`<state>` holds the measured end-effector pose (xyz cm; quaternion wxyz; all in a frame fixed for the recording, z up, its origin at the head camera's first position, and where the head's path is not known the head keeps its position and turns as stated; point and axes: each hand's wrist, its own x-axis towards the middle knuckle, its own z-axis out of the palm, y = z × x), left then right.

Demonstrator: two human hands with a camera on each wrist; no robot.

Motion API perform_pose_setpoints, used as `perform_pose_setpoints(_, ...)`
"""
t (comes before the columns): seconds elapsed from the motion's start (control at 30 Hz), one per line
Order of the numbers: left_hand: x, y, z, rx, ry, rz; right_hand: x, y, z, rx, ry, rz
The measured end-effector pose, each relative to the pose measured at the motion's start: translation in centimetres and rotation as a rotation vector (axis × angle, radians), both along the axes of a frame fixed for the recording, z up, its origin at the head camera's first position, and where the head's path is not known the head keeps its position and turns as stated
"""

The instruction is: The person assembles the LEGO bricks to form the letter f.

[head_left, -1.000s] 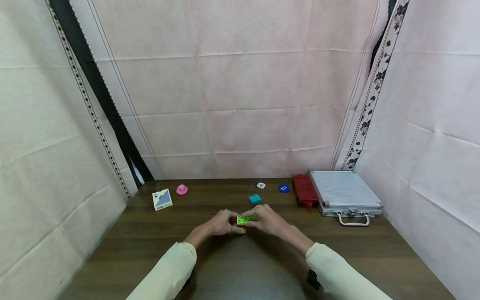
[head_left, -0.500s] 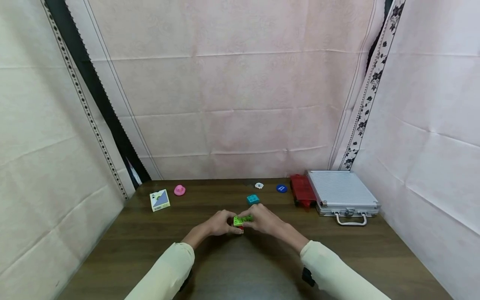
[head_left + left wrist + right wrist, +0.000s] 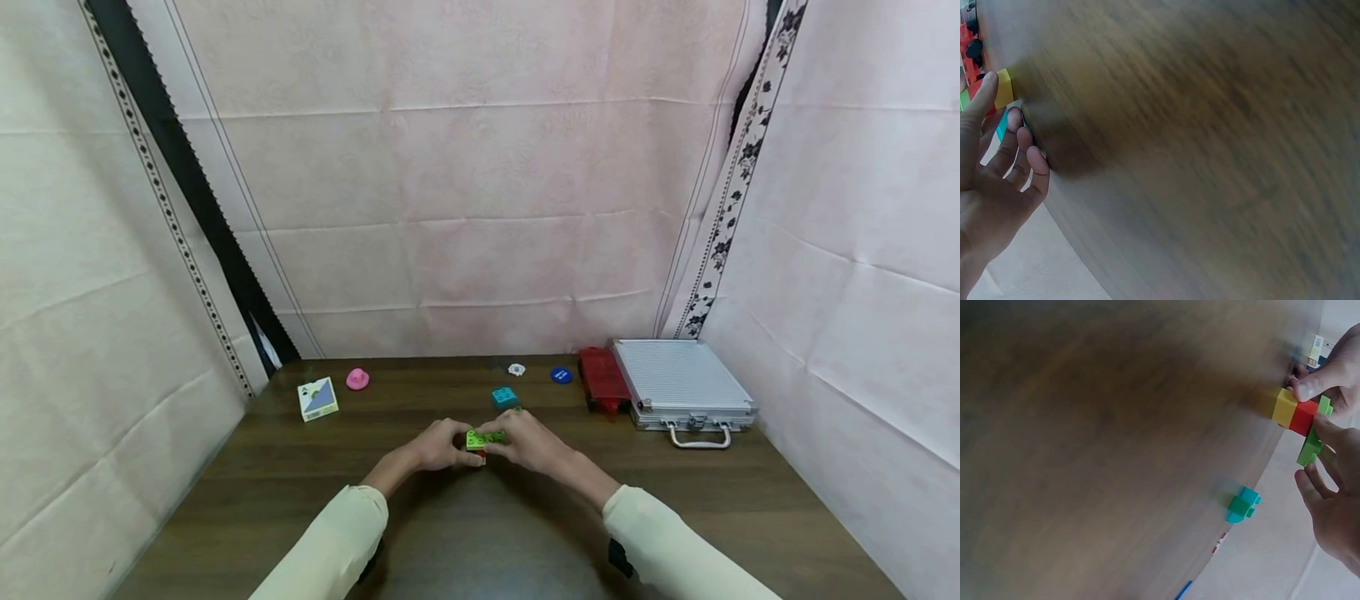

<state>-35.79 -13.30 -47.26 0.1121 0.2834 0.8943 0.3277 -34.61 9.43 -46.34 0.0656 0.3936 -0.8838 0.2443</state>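
Near the middle of the table, my two hands meet at a small stack of toy building bricks. In the right wrist view, a yellow brick (image 3: 1284, 407) forms the bottom, a red brick (image 3: 1303, 417) sits above it, and a longer lime-green brick (image 3: 1309, 449) tops the stack. My left hand (image 3: 437, 447) pinches the stack by the red brick, its thumb across the near side. My right hand (image 3: 527, 442) grips the lime-green brick from the right, covering part of it in the head view. Just beyond the right hand stands a turquoise brick (image 3: 505, 398), with a darker green brick (image 3: 1240, 506) against it.
Toward the back lie a small picture box (image 3: 318, 399), a pink rounded piece (image 3: 357, 379), a white chip (image 3: 517, 369) and a blue disc (image 3: 561, 375). A red toy vehicle (image 3: 604, 379) stands beside a silver case (image 3: 686, 379) at the right. Cloth hangs behind.
The head view has shifted slightly, so everything appears a little further left. Both hands keep the same hold on the brick stack.
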Motion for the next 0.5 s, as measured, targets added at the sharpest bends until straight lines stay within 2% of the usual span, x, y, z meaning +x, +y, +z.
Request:
perform_pose_setpoints(0.1,0.0,0.1,0.0,-0.008,-0.005,0.007,0.1,0.2,-0.4,0.011,0.027,-0.016)
perform_pose_setpoints(0.23,0.0,0.1,-0.1,-0.016,-0.014,0.011,0.3,0.4,-0.7,0.008,0.013,-0.02)
perform_pose_setpoints(0.5,0.2,0.2,0.1,-0.009,0.009,0.003,-0.4,1.1,0.1,-0.063,-0.002,0.002)
